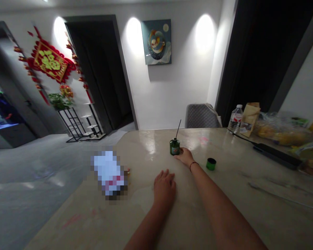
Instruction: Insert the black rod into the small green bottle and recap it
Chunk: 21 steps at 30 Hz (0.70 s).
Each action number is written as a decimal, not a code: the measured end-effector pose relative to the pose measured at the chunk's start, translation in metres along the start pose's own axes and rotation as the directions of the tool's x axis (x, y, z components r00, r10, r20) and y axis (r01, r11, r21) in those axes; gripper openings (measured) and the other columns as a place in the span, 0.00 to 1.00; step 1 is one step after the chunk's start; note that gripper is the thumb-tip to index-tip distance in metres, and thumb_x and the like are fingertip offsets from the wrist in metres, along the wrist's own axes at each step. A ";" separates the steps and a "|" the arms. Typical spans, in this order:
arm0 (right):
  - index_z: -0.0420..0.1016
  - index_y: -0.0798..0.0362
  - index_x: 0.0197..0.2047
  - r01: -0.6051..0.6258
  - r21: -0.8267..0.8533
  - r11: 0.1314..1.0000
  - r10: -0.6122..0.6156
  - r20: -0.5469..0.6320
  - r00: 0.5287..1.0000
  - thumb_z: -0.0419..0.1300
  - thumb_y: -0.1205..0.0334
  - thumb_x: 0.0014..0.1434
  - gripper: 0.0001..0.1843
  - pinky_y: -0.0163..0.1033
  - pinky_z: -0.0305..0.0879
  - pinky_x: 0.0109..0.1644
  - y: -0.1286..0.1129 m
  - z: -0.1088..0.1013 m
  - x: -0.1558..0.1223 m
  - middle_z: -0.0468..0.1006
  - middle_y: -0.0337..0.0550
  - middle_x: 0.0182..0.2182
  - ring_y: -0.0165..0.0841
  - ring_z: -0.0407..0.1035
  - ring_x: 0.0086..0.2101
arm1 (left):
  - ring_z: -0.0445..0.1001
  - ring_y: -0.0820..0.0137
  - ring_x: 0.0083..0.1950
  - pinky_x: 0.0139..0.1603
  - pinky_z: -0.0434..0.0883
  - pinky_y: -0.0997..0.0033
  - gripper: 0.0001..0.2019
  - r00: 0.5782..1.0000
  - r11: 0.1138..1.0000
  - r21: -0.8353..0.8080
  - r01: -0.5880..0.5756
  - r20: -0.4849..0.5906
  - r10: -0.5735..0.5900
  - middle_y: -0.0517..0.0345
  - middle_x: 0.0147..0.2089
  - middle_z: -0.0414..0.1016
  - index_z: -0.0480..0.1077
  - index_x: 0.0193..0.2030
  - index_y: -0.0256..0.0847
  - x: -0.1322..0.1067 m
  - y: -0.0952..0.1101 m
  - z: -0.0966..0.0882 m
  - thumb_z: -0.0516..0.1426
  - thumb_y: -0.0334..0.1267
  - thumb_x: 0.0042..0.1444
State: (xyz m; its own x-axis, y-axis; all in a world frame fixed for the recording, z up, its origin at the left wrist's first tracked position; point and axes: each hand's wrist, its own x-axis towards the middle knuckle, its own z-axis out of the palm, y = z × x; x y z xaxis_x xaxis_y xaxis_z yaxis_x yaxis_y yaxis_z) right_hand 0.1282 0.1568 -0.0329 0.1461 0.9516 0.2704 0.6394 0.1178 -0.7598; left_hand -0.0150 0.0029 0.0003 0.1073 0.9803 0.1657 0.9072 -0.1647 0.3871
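Note:
My right hand (184, 156) lies palm down on the marble-look tabletop (224, 180), its fingertips against the base of a small green glass bottle (174, 147). A thin black stick (178, 128) stands tilted out of the bottle's neck. To the right of that hand sits a round green cap (211, 164), apart from it. My left hand (164, 188) rests flat on the table, holding nothing. Left of it lies a pixelated white object (109, 173), its details hidden.
A water bottle (235, 119), a paper bag (249, 119), plastic-wrapped food (280, 130) and a black power strip (276, 155) crowd the table's far right. A grey chair back (202, 116) stands behind the table. A white cable (284, 198) lies at the right.

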 end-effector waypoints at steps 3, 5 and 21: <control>0.71 0.59 0.44 0.005 -0.026 1.000 -0.005 -0.004 1.000 0.66 0.59 0.36 0.29 0.38 0.62 0.47 -0.001 -0.001 -0.005 0.75 0.48 0.42 0.37 0.69 0.42 | 0.58 0.66 0.61 0.63 0.51 0.65 0.19 1.000 1.000 0.010 -0.007 0.002 0.007 0.56 0.58 0.64 0.69 0.49 0.43 0.001 -0.001 0.000 0.50 0.31 0.51; 0.71 0.60 0.45 0.007 -0.045 0.999 -0.007 -0.005 1.000 0.65 0.58 0.37 0.29 0.39 0.61 0.49 -0.002 -0.002 -0.010 0.74 0.50 0.43 0.38 0.68 0.44 | 0.57 0.66 0.61 0.63 0.51 0.65 0.18 1.000 1.000 0.012 -0.018 -0.001 0.018 0.55 0.59 0.63 0.69 0.49 0.42 0.001 -0.002 0.001 0.49 0.31 0.52; 0.68 0.57 0.49 0.112 -0.148 0.983 -0.091 0.137 0.986 0.60 0.63 0.47 0.24 0.40 0.56 0.54 0.004 -0.035 -0.053 0.70 0.51 0.49 0.37 0.64 0.49 | 0.58 0.68 0.61 0.63 0.51 0.66 0.18 0.995 0.995 0.032 -0.091 -0.025 0.092 0.54 0.58 0.64 0.68 0.49 0.42 -0.002 -0.005 0.003 0.49 0.31 0.51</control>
State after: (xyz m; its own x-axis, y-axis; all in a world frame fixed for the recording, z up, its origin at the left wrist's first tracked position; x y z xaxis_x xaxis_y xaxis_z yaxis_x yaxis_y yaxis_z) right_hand 0.1498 0.0967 -0.0297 -0.0177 0.9667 0.2553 0.7561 0.1800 -0.6292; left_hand -0.0184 0.0020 -0.0051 0.1802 0.9579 0.2233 0.9060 -0.2500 0.3414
